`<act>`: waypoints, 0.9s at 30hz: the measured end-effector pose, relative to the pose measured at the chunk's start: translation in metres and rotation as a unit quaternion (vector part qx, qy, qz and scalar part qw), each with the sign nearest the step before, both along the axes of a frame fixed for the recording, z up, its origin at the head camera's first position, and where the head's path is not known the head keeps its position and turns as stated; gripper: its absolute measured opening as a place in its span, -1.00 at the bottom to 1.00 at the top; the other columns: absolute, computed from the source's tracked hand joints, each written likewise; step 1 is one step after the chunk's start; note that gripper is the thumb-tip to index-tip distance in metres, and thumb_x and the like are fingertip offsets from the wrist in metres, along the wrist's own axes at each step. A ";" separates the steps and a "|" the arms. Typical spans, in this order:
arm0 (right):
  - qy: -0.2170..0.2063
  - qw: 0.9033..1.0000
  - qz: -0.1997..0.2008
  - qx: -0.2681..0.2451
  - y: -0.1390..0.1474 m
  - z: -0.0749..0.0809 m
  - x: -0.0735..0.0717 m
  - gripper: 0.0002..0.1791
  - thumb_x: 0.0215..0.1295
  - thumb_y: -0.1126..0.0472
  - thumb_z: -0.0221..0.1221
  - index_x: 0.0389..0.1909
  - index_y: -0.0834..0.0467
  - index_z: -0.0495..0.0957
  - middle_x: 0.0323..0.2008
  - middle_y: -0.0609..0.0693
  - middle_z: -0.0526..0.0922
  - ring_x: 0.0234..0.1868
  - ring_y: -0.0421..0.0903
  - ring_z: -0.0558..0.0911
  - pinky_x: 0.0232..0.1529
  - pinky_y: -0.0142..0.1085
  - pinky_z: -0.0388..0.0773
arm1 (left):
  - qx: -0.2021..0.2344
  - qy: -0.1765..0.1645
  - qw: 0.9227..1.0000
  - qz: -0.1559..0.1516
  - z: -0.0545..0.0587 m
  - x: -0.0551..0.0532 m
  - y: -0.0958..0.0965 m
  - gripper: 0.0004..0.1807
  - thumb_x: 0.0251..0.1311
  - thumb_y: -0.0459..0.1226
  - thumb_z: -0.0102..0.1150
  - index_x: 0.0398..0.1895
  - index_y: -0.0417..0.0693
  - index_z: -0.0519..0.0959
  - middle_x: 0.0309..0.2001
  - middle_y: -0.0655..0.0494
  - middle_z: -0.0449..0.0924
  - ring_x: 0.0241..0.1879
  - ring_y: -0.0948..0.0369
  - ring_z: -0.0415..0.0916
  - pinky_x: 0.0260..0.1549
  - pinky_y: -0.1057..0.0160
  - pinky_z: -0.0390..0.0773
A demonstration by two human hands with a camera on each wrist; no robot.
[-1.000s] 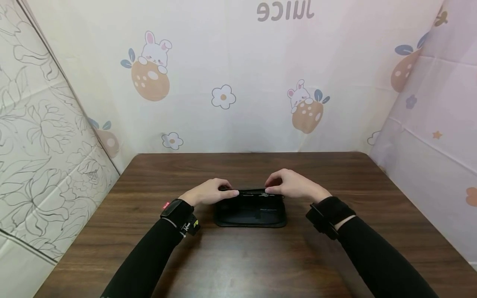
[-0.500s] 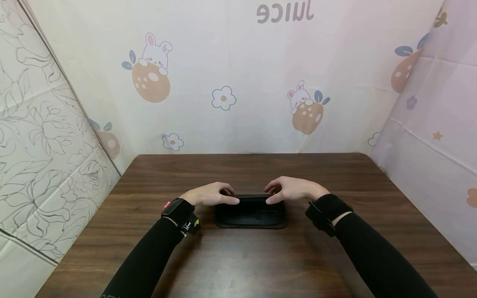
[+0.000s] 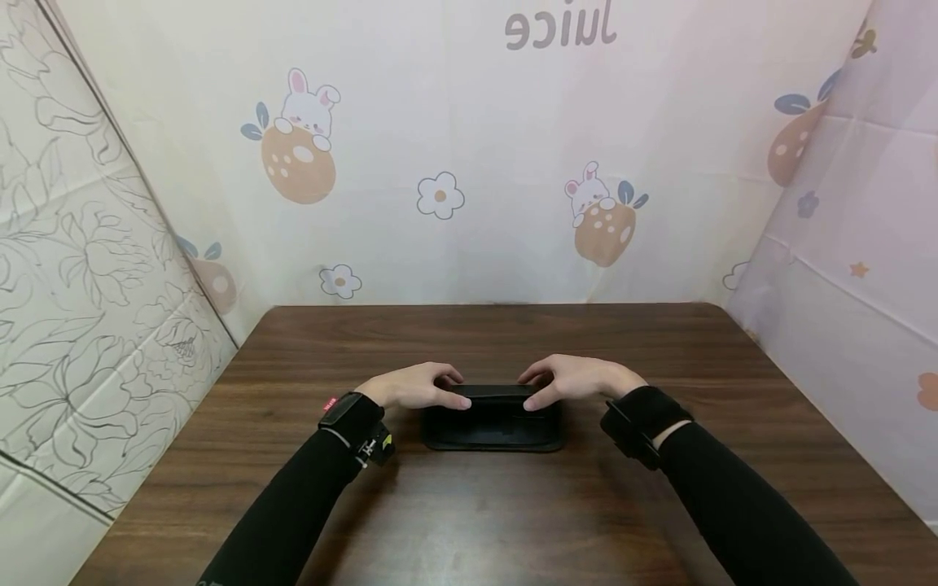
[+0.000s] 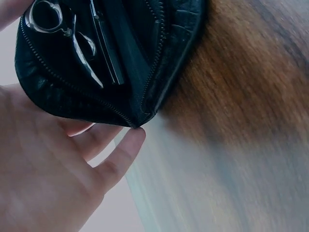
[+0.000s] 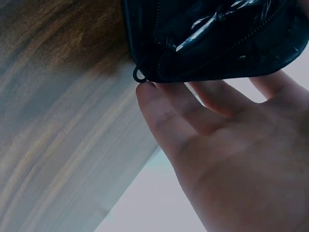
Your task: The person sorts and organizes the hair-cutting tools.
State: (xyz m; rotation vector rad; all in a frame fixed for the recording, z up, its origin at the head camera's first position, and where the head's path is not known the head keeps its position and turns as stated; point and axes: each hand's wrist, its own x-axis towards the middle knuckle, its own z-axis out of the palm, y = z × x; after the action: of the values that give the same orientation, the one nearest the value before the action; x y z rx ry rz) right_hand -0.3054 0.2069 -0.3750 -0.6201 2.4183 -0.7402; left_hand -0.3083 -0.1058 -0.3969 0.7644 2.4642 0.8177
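A black zip case (image 3: 491,436) lies partly unfolded on the table, its far half raised and tilted toward me. My left hand (image 3: 416,385) holds the left end of that raised half, thumb in front and fingers behind. At the other end my right hand (image 3: 580,378) grips it the same way. Within the case, the left wrist view shows silver scissors (image 4: 78,57) beside a slim dark tool (image 4: 107,50). Shiny silver metal (image 5: 197,35) appears inside in the right wrist view, its kind unclear. A small zip ring (image 5: 139,75) sticks out near my right fingertips.
The brown wooden table (image 3: 469,513) extends around the case on all sides. Behind it hangs a printed cloth (image 3: 506,106) with rabbits and fruit. Patterned sheets (image 3: 95,268) also border the left and right sides.
Both hands have tipped the raised half of the case toward me and lowered it slightly. The silver items seen along its edge in the head view are now out of sight there.
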 end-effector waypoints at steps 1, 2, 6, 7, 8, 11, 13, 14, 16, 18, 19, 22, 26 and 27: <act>0.001 1.000 0.000 0.000 0.000 -0.001 0.000 -0.27 0.28 -0.13 0.32 0.39 0.13 0.45 0.30 0.12 0.50 0.36 0.15 0.43 0.32 0.13 0.32 | 0.001 -0.002 1.000 0.001 0.000 0.000 0.000 -0.26 0.25 0.16 0.25 0.37 -0.07 0.45 0.29 -0.02 0.50 0.31 0.06 0.41 0.29 -0.04 0.35; 0.002 1.000 0.000 0.000 -0.001 -0.001 0.001 -0.27 0.27 -0.12 0.33 0.39 0.13 0.45 0.31 0.12 0.49 0.36 0.15 0.43 0.32 0.14 0.32 | 0.002 -0.004 1.000 0.001 0.000 0.000 0.001 -0.26 0.23 0.15 0.27 0.37 -0.06 0.45 0.29 -0.02 0.50 0.30 0.05 0.41 0.29 -0.04 0.35; 0.004 1.000 0.004 -0.002 -0.004 -0.004 0.003 -0.25 0.22 -0.08 0.38 0.39 0.12 0.44 0.27 0.09 0.51 0.29 0.08 0.46 0.30 0.11 0.34 | 0.006 -0.013 1.000 0.002 0.001 -0.001 0.002 -0.24 0.16 0.13 0.36 0.37 -0.02 0.44 0.30 -0.04 0.49 0.29 0.06 0.42 0.29 -0.04 0.35; 0.003 1.000 0.006 -0.004 -0.005 -0.004 0.003 -0.24 0.21 -0.07 0.39 0.39 0.13 0.44 0.25 0.08 0.52 0.26 0.06 0.48 0.29 0.11 0.35 | 0.006 -0.013 1.000 0.003 0.000 -0.001 0.002 -0.23 0.15 0.12 0.38 0.36 -0.01 0.45 0.30 -0.04 0.49 0.27 0.06 0.42 0.28 -0.03 0.35; 0.006 1.000 0.006 -0.005 -0.005 -0.005 0.004 -0.23 0.19 -0.06 0.40 0.39 0.14 0.43 0.23 0.06 0.53 0.23 0.04 0.49 0.28 0.09 0.36 | 0.007 -0.012 1.000 0.003 0.000 -0.001 0.002 -0.23 0.13 0.12 0.39 0.36 -0.01 0.45 0.29 -0.04 0.49 0.26 0.07 0.43 0.27 -0.02 0.36; 0.013 1.000 0.004 -0.007 -0.005 -0.005 0.005 -0.22 0.16 -0.06 0.43 0.38 0.13 0.44 0.17 0.03 0.56 0.16 -0.01 0.51 0.25 0.06 0.38 | 0.010 -0.007 1.000 0.002 0.000 -0.001 0.002 -0.22 0.09 0.11 0.43 0.35 -0.01 0.46 0.26 -0.02 0.51 0.22 0.10 0.45 0.26 0.00 0.37; 0.021 1.000 0.003 -0.008 -0.005 -0.005 0.007 -0.22 0.15 -0.05 0.44 0.37 0.12 0.45 0.15 0.02 0.55 0.14 -0.01 0.51 0.24 0.06 0.39 | 0.016 -0.001 1.000 0.001 0.000 -0.001 0.003 -0.21 0.06 0.10 0.46 0.33 -0.02 0.47 0.22 0.00 0.54 0.18 0.12 0.47 0.24 0.02 0.38; 0.027 1.000 0.001 -0.005 -0.005 -0.005 0.008 -0.23 0.15 -0.05 0.44 0.36 0.11 0.46 0.16 0.02 0.54 0.15 -0.02 0.51 0.24 0.05 0.39 | 0.019 0.002 1.000 0.000 0.000 -0.001 0.003 -0.21 0.05 0.09 0.47 0.32 -0.03 0.47 0.19 0.01 0.55 0.16 0.13 0.48 0.23 0.02 0.39; 0.039 0.999 0.001 -0.004 -0.006 -0.006 0.009 -0.24 0.14 -0.04 0.45 0.35 0.10 0.46 0.16 0.02 0.52 0.15 0.00 0.50 0.23 0.05 0.39 | 0.023 0.009 1.000 -0.002 0.000 0.000 0.004 -0.21 0.03 0.07 0.49 0.31 -0.04 0.48 0.14 0.04 0.56 0.11 0.14 0.50 0.20 0.02 0.41; 0.052 0.999 -0.005 -0.001 -0.006 -0.007 0.010 -0.23 0.11 -0.05 0.47 0.34 0.07 0.47 0.17 0.02 0.49 0.16 0.01 0.48 0.23 0.04 0.38 | 0.024 0.017 1.000 -0.003 0.000 -0.001 0.004 -0.20 0.02 0.06 0.51 0.31 -0.05 0.48 0.10 0.06 0.57 0.07 0.15 0.51 0.18 0.03 0.42; 0.059 0.998 -0.009 0.001 -0.006 -0.008 0.011 -0.23 0.10 -0.06 0.47 0.34 0.06 0.47 0.17 0.02 0.48 0.17 0.01 0.47 0.23 0.05 0.37 | 0.025 0.023 0.999 -0.002 0.000 -0.001 0.004 -0.20 0.02 0.06 0.51 0.31 -0.05 0.48 0.08 0.07 0.57 0.06 0.15 0.51 0.18 0.03 0.42; 0.081 0.997 -0.019 0.007 -0.006 -0.010 0.011 -0.20 0.06 -0.09 0.48 0.35 0.02 0.47 0.18 0.03 0.46 0.18 0.04 0.43 0.22 0.06 0.36 | 0.023 0.040 0.999 -0.001 -0.001 -0.002 0.004 -0.17 0.02 0.07 0.51 0.34 -0.05 0.46 0.11 0.06 0.56 0.10 0.13 0.47 0.20 0.02 0.40; 0.101 0.995 -0.026 0.011 -0.006 -0.013 0.012 -0.16 0.05 -0.11 0.49 0.37 0.00 0.45 0.20 0.06 0.43 0.19 0.07 0.37 0.20 0.09 0.34 | 0.020 0.064 0.998 0.000 -0.004 -0.002 0.004 -0.16 0.01 0.08 0.52 0.34 -0.04 0.47 0.18 0.00 0.51 0.19 0.07 0.40 0.23 -0.04 0.36; 0.103 0.994 -0.027 0.012 -0.005 -0.014 0.012 -0.16 0.05 -0.12 0.49 0.38 0.00 0.45 0.20 0.06 0.42 0.20 0.08 0.36 0.20 0.10 0.34 | 0.014 0.068 0.998 0.002 -0.005 -0.002 0.004 -0.17 0.00 0.10 0.52 0.34 -0.01 0.47 0.20 0.00 0.49 0.21 0.05 0.37 0.23 -0.06 0.35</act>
State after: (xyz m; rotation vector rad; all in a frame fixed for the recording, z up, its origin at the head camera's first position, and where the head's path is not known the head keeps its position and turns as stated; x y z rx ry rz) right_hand -0.2929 0.2014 -0.3895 -0.6516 2.6377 -0.6987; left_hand -0.3102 -0.1014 -0.4015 0.8522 2.5781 0.8295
